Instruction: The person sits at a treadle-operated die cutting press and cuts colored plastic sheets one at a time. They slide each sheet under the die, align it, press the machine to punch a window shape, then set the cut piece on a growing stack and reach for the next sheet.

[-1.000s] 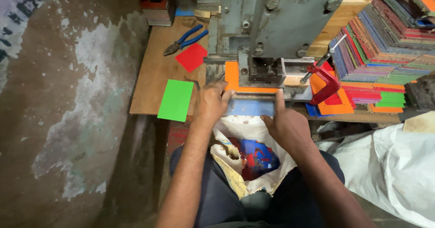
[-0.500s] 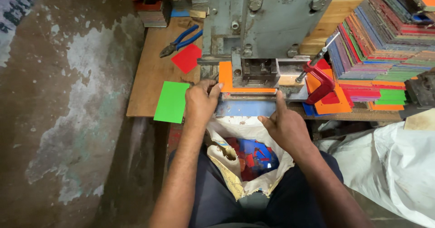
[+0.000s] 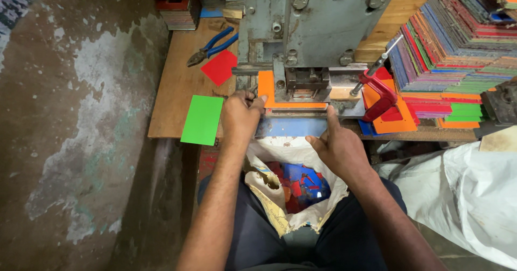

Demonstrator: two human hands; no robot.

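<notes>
Gripping the orange sheet's (image 3: 267, 89) left edge, my left hand (image 3: 240, 115) is pinching shut; my right hand (image 3: 338, 148) is resting open-thumbed. Sheet seems thin, stiff, light.

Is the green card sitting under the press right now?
No, the green card lies on the wooden bench beside the left hand, while an orange sheet sits under the press.
</notes>
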